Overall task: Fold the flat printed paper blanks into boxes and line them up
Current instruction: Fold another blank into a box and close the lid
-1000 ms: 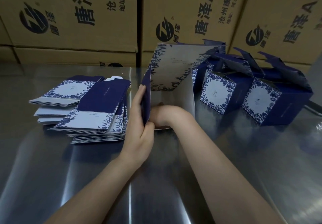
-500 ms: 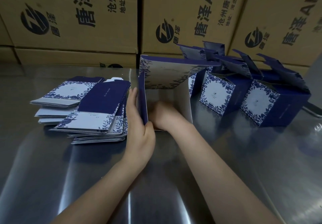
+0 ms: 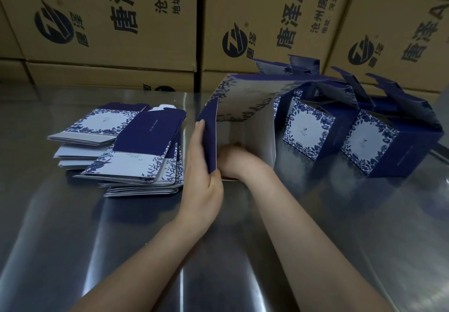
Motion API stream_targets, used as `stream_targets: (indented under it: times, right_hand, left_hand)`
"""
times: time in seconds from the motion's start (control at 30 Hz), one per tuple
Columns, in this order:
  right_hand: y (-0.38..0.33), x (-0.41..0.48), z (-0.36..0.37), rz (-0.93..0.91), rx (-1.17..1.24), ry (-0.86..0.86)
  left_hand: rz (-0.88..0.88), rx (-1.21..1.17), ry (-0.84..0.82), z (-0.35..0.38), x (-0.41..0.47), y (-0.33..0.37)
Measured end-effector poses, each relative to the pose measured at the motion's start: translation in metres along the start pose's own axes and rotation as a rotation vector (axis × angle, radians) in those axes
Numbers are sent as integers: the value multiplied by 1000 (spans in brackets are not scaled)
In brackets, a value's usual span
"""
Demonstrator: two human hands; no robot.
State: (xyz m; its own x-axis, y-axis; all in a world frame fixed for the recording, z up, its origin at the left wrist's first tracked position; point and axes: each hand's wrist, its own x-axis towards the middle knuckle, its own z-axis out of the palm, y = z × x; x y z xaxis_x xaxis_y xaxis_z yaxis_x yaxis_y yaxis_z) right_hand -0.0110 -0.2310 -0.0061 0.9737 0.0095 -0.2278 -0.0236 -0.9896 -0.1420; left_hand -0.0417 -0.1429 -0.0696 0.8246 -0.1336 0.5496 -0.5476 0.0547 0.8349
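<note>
1. Head view, step in hand: the person is forming one blank into a box [image 3: 245,98]. It is sitting as an opened tube on the steel table [image 3: 243,258] with its mouth facing the wearer, between the stack of flat blanks [image 3: 145,141] and the finished boxes [image 3: 308,134].
2. The left hand [image 3: 201,185] is bracing the outside of the navy left wall, fingers lying straight along it. The thumb seems to be sitting at the wall's near lower edge. It reads as pressing, not clenching.
3. The right hand [image 3: 232,157] is reaching inside the tube toward the far end. The walls are hiding its fingers, so I cannot tell whether it is flat, curled or pinching a flap.
4. Judgement: this is looking like the base-lock step, with the inner hand seating the bottom flaps while the outer hand is squaring the wall. The base is out of sight, so that is unconfirmed.
5. The finished boxes are standing in a row to the right, just beside the one in work, top flaps standing open. Two are showing clearly; more behind are partly hidden.
6. The stack of flat blanks is lying just left of the left hand and looking well stocked, so plenty of the task is remaining.
7. The next move is calling for pulling the right hand out without collapsing the walls, standing the box upright and setting it at the row's left end, faces aligned. Risk: the thin wall buckling under side pressure.
8. Brown cartons [image 3: 121,20] are standing stacked behind the table.
</note>
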Motion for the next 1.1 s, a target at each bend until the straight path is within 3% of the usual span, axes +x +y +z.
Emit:
stream_targets:
  times: [0.23, 0.67, 0.8, 0.93, 1.03, 1.1]
  right_hand:
    - [2, -6, 6, 8, 260, 188]
    - [0, -3, 4, -96, 234, -81]
    - [-3, -4, 2, -89, 332, 40]
    - [-6, -10, -1, -45, 609, 250]
    - [-11, -27, -8, -139, 879, 364]
    - [-14, -37, -11, -201, 920, 410]
  left_hand:
    - [-41, -32, 37, 0, 1, 6]
    - [-46, 39, -29, -3, 1, 8]
    - [-56, 22, 5, -2, 3, 15]
    - [-34, 34, 64, -3, 10, 25]
    - [-56, 56, 92, -7, 15, 27]
    - [-102, 80, 90, -10, 18, 27]
